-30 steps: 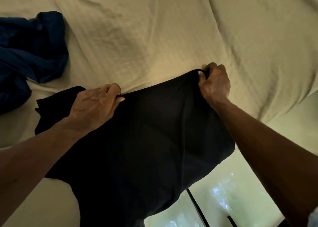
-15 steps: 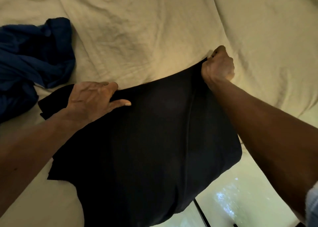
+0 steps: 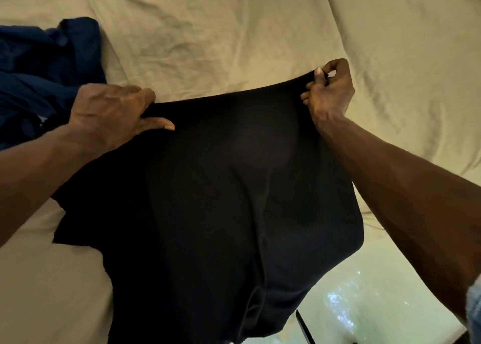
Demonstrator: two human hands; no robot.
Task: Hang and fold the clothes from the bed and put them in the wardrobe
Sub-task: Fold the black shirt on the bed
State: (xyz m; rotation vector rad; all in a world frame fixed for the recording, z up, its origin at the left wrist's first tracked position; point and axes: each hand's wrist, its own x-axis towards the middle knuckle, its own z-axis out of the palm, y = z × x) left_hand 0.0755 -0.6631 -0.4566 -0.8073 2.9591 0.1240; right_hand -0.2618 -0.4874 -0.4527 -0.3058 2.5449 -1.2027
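1. Shirt (image 3: 234, 187), black, lies spread on the bed (image 3: 65, 291) below and between both hands. Its near end droops over the bed's edge.
2. Left hand (image 3: 112, 117) curls its fingers over the far edge, thumb straight on the cloth. Half a second ago it lay flatter.
3. Right hand (image 3: 328, 91) pinches the far corner. The edge between the hands now runs straighter, so the shirt is probably squared for folding.
4. Blue clothes (image 3: 46, 65) wait beyond the left hand, not yet folded.

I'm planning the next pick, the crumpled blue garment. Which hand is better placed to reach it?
Left, probably. The left hand grips the black garment's top edge close beside the blue garment; the right hand pinches the opposite corner, across the whole black garment.
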